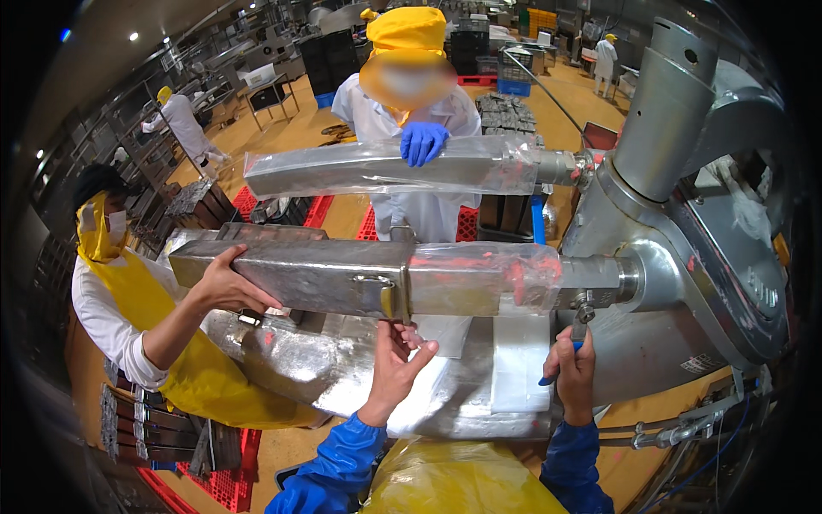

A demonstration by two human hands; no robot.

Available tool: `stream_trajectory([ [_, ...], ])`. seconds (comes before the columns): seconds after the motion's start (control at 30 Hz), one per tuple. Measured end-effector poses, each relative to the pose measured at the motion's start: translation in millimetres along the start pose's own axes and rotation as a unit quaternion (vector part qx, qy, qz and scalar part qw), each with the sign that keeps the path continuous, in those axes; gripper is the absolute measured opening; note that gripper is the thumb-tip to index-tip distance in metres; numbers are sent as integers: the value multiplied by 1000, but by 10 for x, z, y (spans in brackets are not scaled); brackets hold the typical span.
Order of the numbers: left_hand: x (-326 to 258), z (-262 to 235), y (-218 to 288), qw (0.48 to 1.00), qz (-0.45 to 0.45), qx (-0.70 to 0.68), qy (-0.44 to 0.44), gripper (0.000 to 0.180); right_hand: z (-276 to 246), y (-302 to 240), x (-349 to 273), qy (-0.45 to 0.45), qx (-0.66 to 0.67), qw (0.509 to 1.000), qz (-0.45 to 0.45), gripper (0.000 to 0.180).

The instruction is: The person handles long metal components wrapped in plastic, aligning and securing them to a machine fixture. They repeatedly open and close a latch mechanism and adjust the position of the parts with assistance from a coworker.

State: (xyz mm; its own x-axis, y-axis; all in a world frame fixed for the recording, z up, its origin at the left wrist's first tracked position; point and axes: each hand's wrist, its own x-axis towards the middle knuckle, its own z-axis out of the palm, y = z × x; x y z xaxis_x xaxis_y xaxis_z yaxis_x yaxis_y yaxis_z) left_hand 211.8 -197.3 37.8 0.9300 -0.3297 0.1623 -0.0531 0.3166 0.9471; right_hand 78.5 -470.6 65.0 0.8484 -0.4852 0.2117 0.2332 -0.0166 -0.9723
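Note:
A long square metal mould [300, 272] sits on the lower horn of a large steel filling machine [685, 257], over a clear plastic casing [484, 276] smeared with pink. My left hand [399, 358] is under the mould near its latch [383, 294], fingers spread and touching its underside. My right hand [571, 368] is closed around a blue-handled lever [556, 370] below the horn's collar. A co-worker in a yellow apron holds the mould's far end with one hand [224, 287]. Another person's blue-gloved hand [422, 140] rests on the upper plastic-wrapped tube [385, 169].
A curved steel chute [342, 368] lies under the mould. Red plastic pallets [300, 210] and stacked metal moulds [505, 111] stand on the orange floor. Other workers in white stand at the far left [184, 120] and far right [605, 60]. Hoses [685, 428] run below the machine.

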Motion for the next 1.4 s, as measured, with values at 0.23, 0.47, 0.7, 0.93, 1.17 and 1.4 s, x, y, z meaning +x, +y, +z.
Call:
stream_trajectory([
  [0.23,-59,344,-134,993,10,86,-83,67,-16,27,16,-2,-2,1000,0,17],
  [0.47,-87,465,-112,990,-1,101,-95,70,-53,73,-8,0,14,1000,1,15],
  [0.7,-86,476,-125,991,1,97,-90,65,-66,91,0,-8,25,1000,-5,17],
  [0.93,-76,498,-172,992,9,94,-83,67,-74,111,7,-17,30,999,-11,20],
  [1.17,-52,697,-108,975,30,179,-126,61,-111,122,6,-24,6,999,35,18],
  [1.4,-62,850,-54,972,-18,174,-159,59,80,144,-92,53,93,994,27,14],
])
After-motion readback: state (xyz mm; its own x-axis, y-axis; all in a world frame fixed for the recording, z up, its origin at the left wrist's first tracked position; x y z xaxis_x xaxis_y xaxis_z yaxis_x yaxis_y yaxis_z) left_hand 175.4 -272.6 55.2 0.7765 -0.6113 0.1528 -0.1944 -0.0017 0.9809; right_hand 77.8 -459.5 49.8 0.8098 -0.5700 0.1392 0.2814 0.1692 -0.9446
